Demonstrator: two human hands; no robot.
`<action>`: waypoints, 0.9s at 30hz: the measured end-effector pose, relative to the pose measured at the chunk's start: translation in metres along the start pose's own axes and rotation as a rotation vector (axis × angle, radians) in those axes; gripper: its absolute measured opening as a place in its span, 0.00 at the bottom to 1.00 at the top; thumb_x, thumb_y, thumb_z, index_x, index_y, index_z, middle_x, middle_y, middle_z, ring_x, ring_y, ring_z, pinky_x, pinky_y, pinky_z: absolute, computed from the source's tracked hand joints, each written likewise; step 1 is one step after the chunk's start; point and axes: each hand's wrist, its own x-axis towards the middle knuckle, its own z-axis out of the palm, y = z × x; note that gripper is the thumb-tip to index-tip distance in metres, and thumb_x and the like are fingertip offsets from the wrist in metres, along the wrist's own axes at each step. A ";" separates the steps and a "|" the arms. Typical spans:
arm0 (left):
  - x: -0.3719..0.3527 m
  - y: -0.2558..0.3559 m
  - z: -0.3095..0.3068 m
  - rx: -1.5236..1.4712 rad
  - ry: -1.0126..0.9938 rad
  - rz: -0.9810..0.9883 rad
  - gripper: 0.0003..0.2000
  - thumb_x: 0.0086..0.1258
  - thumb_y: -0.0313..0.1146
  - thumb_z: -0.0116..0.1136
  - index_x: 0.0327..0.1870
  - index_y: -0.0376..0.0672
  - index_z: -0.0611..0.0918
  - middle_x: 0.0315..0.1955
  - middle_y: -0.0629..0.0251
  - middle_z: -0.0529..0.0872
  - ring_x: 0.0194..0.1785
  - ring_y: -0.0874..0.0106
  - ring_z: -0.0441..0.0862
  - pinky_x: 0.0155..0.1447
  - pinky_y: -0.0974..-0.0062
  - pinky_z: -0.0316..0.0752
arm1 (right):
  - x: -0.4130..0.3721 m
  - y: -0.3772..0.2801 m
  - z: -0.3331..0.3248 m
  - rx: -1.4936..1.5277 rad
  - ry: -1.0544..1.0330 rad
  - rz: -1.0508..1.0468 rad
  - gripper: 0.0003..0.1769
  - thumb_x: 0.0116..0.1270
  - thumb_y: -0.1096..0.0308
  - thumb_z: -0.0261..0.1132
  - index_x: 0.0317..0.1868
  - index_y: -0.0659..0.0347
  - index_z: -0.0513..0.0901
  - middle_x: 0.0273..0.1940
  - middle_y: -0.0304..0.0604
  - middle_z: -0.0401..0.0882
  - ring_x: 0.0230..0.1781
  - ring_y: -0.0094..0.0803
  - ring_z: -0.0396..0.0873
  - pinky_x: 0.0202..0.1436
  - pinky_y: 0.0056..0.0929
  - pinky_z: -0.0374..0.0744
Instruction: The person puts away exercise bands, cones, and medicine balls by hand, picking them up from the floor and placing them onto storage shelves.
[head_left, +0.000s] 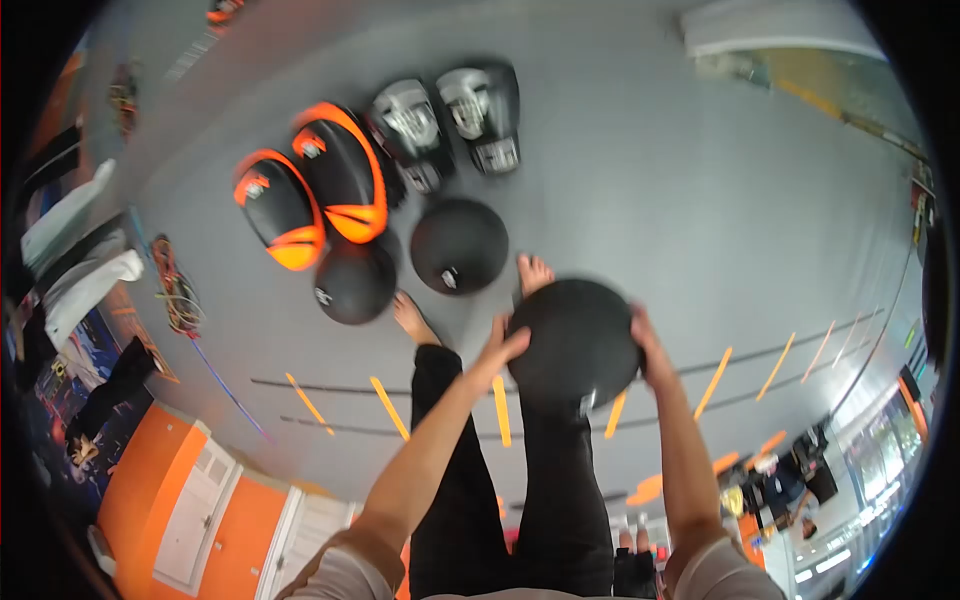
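Note:
A black medicine ball is held up off the floor between my two hands. On its left side my left hand presses with the thumb over the front. My right hand grips the opposite side, its fingers partly hidden behind the ball. Beyond it on the floor lie two more black balls, a larger-looking one near my foot and another to its left. My bare feet stand close to these balls.
Two black and orange strike pads and a pair of black and silver boxing gloves lie ahead on the grey floor. Coiled ropes are at the left. A person is at the lower right.

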 end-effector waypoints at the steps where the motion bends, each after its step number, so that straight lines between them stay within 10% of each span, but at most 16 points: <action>1: -0.050 0.008 0.000 0.051 -0.060 0.013 0.40 0.66 0.51 0.60 0.69 0.39 0.52 0.67 0.54 0.60 0.70 0.66 0.58 0.70 0.70 0.57 | -0.043 -0.014 0.013 -0.062 -0.052 -0.025 0.48 0.60 0.39 0.61 0.71 0.60 0.54 0.68 0.48 0.58 0.72 0.37 0.52 0.73 0.36 0.52; 4: -0.228 0.050 0.013 0.262 -0.142 0.105 0.44 0.65 0.49 0.62 0.72 0.38 0.48 0.71 0.53 0.53 0.75 0.63 0.48 0.75 0.67 0.48 | -0.177 -0.050 0.049 -0.100 -0.286 -0.014 0.59 0.57 0.31 0.59 0.75 0.59 0.41 0.76 0.48 0.40 0.77 0.40 0.36 0.76 0.39 0.42; 5: -0.272 0.037 0.005 0.365 -0.113 0.273 0.43 0.63 0.48 0.63 0.71 0.38 0.52 0.65 0.54 0.62 0.71 0.66 0.57 0.71 0.69 0.55 | -0.217 -0.053 0.057 -0.087 -0.292 0.023 0.60 0.57 0.29 0.57 0.76 0.59 0.41 0.76 0.48 0.38 0.78 0.40 0.35 0.77 0.41 0.41; 7: -0.344 0.030 -0.009 0.294 -0.158 0.366 0.39 0.61 0.51 0.62 0.70 0.47 0.57 0.48 0.66 0.69 0.55 0.75 0.67 0.58 0.76 0.63 | -0.283 -0.071 0.084 0.015 -0.359 -0.029 0.57 0.59 0.28 0.55 0.76 0.57 0.44 0.76 0.44 0.43 0.77 0.38 0.38 0.76 0.42 0.43; 10: -0.427 0.056 0.015 -0.063 -0.164 0.608 0.38 0.62 0.54 0.59 0.70 0.51 0.58 0.58 0.66 0.69 0.63 0.69 0.66 0.65 0.68 0.63 | -0.357 -0.105 0.145 0.131 -0.351 -0.069 0.49 0.62 0.30 0.52 0.72 0.57 0.57 0.72 0.44 0.57 0.72 0.38 0.55 0.73 0.43 0.55; 12: -0.454 0.066 0.016 -0.442 -0.162 0.578 0.35 0.65 0.59 0.51 0.70 0.49 0.62 0.67 0.63 0.68 0.69 0.63 0.65 0.71 0.60 0.60 | -0.383 -0.109 0.203 0.294 -0.236 -0.166 0.45 0.64 0.32 0.51 0.68 0.61 0.66 0.66 0.46 0.68 0.67 0.38 0.65 0.70 0.42 0.63; 22: -0.603 0.161 0.009 -0.231 -0.468 0.306 0.31 0.68 0.59 0.46 0.64 0.47 0.73 0.58 0.64 0.78 0.62 0.66 0.74 0.67 0.62 0.66 | -0.534 -0.123 0.330 0.728 0.000 -0.562 0.39 0.63 0.33 0.51 0.60 0.57 0.73 0.57 0.49 0.75 0.56 0.42 0.75 0.57 0.46 0.76; 27: -0.666 0.125 0.036 -0.068 -0.844 0.618 0.29 0.69 0.58 0.47 0.63 0.47 0.74 0.56 0.64 0.80 0.62 0.67 0.73 0.68 0.64 0.65 | -0.627 -0.065 0.336 0.803 0.064 -1.074 0.40 0.64 0.35 0.49 0.60 0.63 0.73 0.55 0.53 0.76 0.54 0.44 0.76 0.57 0.45 0.76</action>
